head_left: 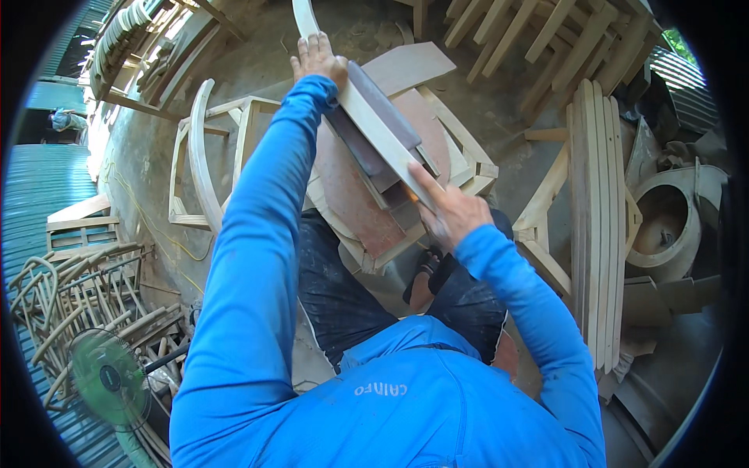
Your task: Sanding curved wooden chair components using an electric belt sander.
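A long, pale, curved wooden slat (pixel 373 118) runs diagonally between my hands. My left hand (pixel 320 62) lies across its far part, fingers spread over the wood and pressing on it. Around the near end my right hand (pixel 452 212) is closed, its index finger stretched along the slat. Dark brownish-purple surfaces (pixel 384 101) show on both sides of the slat, against which it rests. Beneath them is a reddish-brown board (pixel 382 238), lying on a pale wooden frame (pixel 477 168) in front of my knees. The undersides of both hands are hidden.
Left of the work stands another wooden frame (pixel 178 175) with a curved slat (pixel 200 156) leaning on it. Long boards (pixel 597 234) stand at the right, near a round-mouthed machine housing (pixel 663 226). A green fan (pixel 111 378) and piled chair parts (pixel 78 312) are at the lower left.
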The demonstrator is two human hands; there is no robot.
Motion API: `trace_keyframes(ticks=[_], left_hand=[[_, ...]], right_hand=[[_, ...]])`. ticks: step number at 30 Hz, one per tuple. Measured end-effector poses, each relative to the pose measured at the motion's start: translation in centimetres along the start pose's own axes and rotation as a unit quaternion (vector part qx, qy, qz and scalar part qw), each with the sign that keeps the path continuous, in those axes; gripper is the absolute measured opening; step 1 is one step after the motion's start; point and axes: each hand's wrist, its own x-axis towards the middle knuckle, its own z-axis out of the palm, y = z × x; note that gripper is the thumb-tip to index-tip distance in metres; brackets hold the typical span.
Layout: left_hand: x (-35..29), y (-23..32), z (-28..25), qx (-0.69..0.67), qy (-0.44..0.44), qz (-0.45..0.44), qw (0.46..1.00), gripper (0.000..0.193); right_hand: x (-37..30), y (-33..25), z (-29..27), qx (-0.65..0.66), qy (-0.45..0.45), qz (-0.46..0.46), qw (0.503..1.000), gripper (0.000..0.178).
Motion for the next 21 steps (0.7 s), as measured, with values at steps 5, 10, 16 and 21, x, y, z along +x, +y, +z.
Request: trace_keyframes(ticks=[5, 10, 16, 21], left_hand=[[-0.6, 0.9, 0.6, -0.002, 0.031, -0.021, 0.999, 0.080], [-9.5, 6.9, -0.2, -0.008, 0.023, -0.042, 0.999, 0.085], [-19.4, 11.4, -2.4, -0.016, -0.032, -0.090, 0.995, 0.083], [-19.6, 12.3, -2.7, -0.016, -0.049, -0.092, 0.994, 0.084]], right_hand=[[4.6, -1.0, 0.5, 0.006, -0.002, 0.022, 1.000, 0.077], [1.6, 0.4, 0.8, 0.018, 0.003, 0.006, 1.000, 0.082], [-12.1, 3.6, 1.3, 0.059, -0.027, -0.041, 0.997, 0.087], [-22.2, 7.1, 1.4, 0.036, 0.017, -0.053, 0.998, 0.081]])
